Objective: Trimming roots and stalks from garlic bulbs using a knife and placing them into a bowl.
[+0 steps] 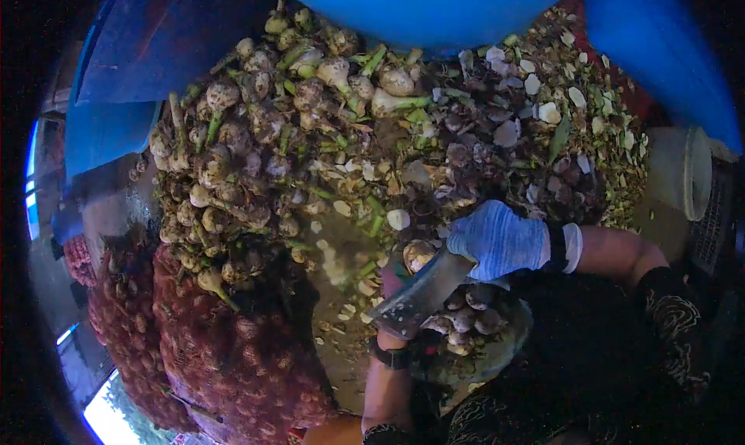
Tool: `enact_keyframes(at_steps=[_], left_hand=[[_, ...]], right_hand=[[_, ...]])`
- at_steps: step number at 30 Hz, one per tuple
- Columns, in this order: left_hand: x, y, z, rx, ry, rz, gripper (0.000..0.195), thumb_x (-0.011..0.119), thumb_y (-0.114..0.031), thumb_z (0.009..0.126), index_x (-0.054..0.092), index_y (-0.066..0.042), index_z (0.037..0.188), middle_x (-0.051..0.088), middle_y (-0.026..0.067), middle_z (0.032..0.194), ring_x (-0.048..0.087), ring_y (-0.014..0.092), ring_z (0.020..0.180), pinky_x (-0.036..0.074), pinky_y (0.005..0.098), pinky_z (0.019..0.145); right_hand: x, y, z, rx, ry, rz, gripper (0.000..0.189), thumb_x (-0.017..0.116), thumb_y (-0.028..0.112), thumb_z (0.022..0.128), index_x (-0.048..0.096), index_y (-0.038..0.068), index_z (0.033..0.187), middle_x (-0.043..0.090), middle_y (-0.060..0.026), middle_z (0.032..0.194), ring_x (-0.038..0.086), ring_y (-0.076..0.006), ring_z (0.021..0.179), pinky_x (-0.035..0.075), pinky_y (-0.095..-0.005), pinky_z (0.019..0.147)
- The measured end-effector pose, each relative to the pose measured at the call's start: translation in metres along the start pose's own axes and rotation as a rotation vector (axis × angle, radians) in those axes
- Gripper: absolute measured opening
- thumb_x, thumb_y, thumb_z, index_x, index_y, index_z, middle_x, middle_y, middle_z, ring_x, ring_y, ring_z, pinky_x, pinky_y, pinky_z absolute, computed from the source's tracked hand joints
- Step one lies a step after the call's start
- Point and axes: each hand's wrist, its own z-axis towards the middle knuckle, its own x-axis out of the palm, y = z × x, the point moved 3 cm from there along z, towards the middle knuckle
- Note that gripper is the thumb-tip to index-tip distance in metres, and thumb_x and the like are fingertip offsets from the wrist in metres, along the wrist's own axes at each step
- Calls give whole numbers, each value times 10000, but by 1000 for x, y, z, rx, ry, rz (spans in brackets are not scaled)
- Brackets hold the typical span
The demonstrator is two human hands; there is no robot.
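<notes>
My right hand (500, 240), in a blue knitted glove, grips a broad cleaver (422, 296) whose wide blade slants down to the left. The blade hides most of my left hand (391, 279), which wears a darker, reddish glove. A pale, round garlic bulb (419, 254) sits at the left hand's fingers, beside the blade's upper edge. Its handle end is covered by the blue glove. Below the hands, several trimmed garlic bulbs (463, 320) lie in a shallow basin (512, 343) near my lap.
Untrimmed garlic with stalks (233, 148) is heaped at the left. Cut slices and root trimmings (541, 119) cover the right. Filled red mesh sacks (238, 340) stand at lower left. Blue plastic containers (430, 14) edge the far side; a translucent bucket (669, 171) lies at right.
</notes>
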Motion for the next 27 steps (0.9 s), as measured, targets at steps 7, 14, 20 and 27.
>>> enact_keyframes(at_steps=[7, 14, 20, 27], left_hand=[[-1, 1, -7, 17, 321, 490, 503, 787, -268, 650, 550, -49, 1035, 618, 42, 912, 576, 134, 815, 491, 294, 734], [6, -28, 19, 143, 156, 702, 474, 817, -173, 607, 571, -29, 986, 629, 30, 788, 593, 139, 713, 495, 282, 670], [15, -6, 20, 189, 164, 1306, 816, 858, -306, 550, 472, 5, 1198, 624, 166, 930, 643, 285, 795, 518, 379, 704], [-11, -37, 35, 820, -280, 1135, 871, 773, -366, 672, 351, 33, 1321, 487, 235, 1240, 460, 363, 1155, 392, 431, 937]], right_hand=[[28, -57, -14, 209, 5, -159, 323, 639, 337, 666, 628, 49, 809, 581, -124, 680, 593, -317, 667, 434, -440, 549], [9, -56, -21, 333, -161, 282, 316, 707, 327, 661, 622, 48, 783, 587, -127, 661, 576, -308, 602, 453, -386, 558], [-21, -5, 9, 276, -108, 579, 365, 764, 351, 674, 617, 35, 784, 605, -52, 646, 587, -156, 621, 471, -293, 589], [-9, -51, -6, 533, -464, 716, 258, 779, 161, 664, 571, 22, 726, 585, -7, 682, 581, -81, 697, 478, -266, 620]])
